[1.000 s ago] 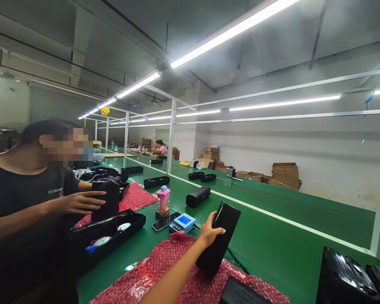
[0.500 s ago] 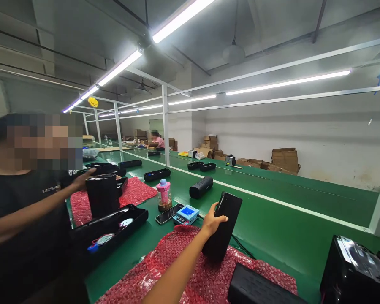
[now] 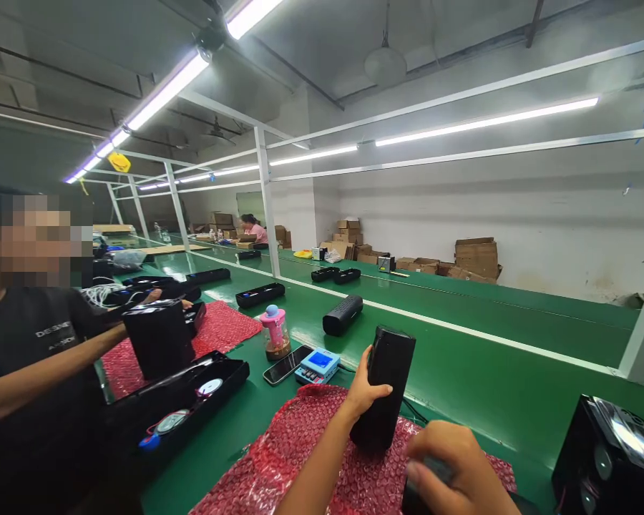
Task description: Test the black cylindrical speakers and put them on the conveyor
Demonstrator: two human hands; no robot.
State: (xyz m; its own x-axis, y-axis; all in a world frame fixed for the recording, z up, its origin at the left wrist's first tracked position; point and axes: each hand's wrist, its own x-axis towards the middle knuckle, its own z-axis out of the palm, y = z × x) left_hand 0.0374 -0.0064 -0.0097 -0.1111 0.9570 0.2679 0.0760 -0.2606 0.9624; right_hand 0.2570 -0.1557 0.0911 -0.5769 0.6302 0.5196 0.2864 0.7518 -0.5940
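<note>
My left hand (image 3: 368, 393) is wrapped around a tall black speaker case (image 3: 391, 379), thumb across its near face. The case stands on end, tilted slightly, over red bubble wrap (image 3: 279, 458). At the bottom right my right hand (image 3: 456, 461), blurred by motion, curls over a second black speaker case (image 3: 434, 471), with thumb and fingers on either side of it. Much of that second case is hidden by the hand and the frame's edge.
A blue-and-white meter (image 3: 318, 365), a phone (image 3: 288, 365) and a pink-lidded bottle (image 3: 275, 332) stand beyond the wrap. Another case (image 3: 343, 315) lies behind. Open housings (image 3: 209, 400) and a co-worker (image 3: 37, 343) are at left. Shiny black speaker boxes (image 3: 606, 450) stand at right.
My right hand has come into view at the bottom right and closed over the lying speaker case. My left hand still grips its case, now more upright. The view has shifted slightly right.
</note>
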